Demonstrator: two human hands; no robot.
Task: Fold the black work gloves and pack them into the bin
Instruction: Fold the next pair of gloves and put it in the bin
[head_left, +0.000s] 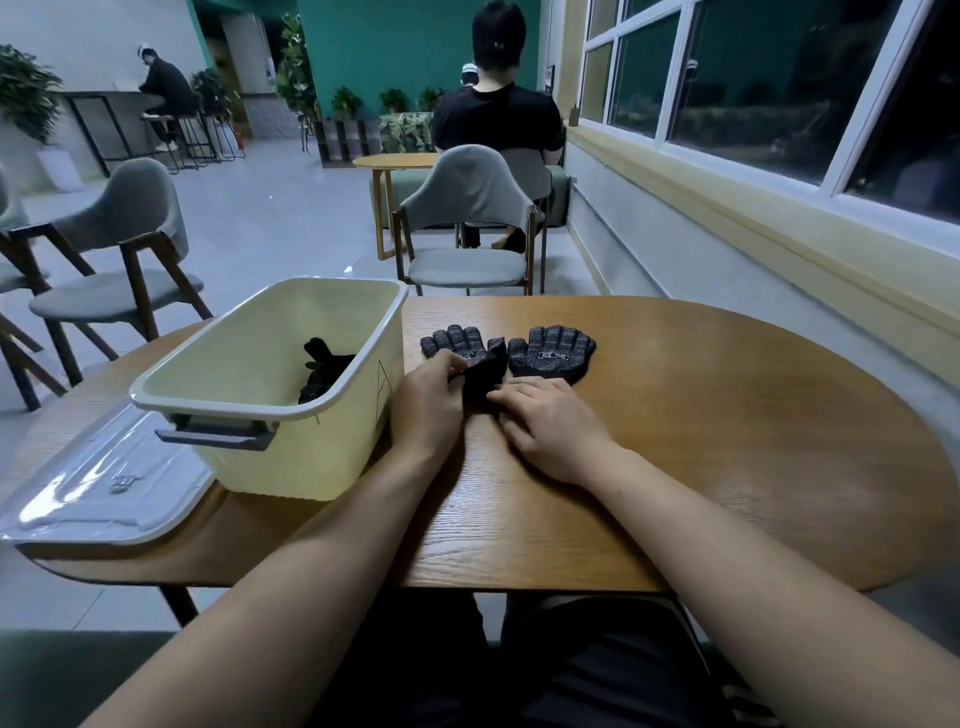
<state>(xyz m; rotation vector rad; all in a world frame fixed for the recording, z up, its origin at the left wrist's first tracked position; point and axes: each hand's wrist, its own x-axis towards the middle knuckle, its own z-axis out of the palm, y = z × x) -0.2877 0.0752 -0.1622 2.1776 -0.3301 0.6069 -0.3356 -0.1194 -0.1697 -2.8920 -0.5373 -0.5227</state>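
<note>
Two black dotted work gloves lie side by side on the wooden table (675, 467), fingers pointing away from me. The left glove (462, 345) has its cuff lifted and partly turned over; my left hand (428, 410) pinches that cuff, and my right hand (550, 423) pinches the cuff's near edge. The right glove (553, 353) lies flat, untouched, just beyond my right hand. A cream plastic bin (270, 395) with a grey handle stands left of the gloves. Inside it lies another black glove (322, 371), partly hidden by the bin wall.
A clear plastic lid (98, 488) lies on the table's left end, against the bin. Grey chairs (467, 228) stand beyond the table and to the left. A person sits with their back to me at a farther table. A windowed wall runs along the right.
</note>
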